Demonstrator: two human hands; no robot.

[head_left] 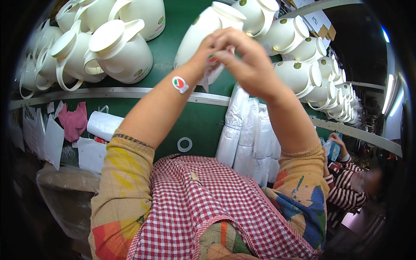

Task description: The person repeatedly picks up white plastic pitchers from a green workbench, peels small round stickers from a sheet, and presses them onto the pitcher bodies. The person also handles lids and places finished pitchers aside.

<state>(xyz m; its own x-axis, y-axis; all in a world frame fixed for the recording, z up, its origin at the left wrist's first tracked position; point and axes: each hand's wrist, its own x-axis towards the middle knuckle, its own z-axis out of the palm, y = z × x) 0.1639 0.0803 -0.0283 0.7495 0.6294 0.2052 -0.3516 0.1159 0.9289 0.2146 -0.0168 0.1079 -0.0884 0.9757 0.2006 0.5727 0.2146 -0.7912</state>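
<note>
My left hand (204, 53) and my right hand (245, 60) meet in front of a cream plastic jug (186, 42), which lies tilted on the green bench. Between them shows a small pale piece with a red and green mark, like a sticker (212, 59); a thin whitish strip hangs below it. The left fingers are closed around this piece and partly hidden. Bent and blurred, the right fingers and thumb close in a pinch whose contents I cannot make out. A round red, green and white sticker (179, 84) is stuck on my left forearm.
Several lidded cream jugs (121, 52) stand at the left; more jugs (299, 78) lie in rows at the right. Below the metal rail (212, 99) are bundled clear plastic bags (249, 134), a tape ring (184, 144) and a pink cloth (73, 121). A co-worker's striped sleeve (346, 190) appears at right.
</note>
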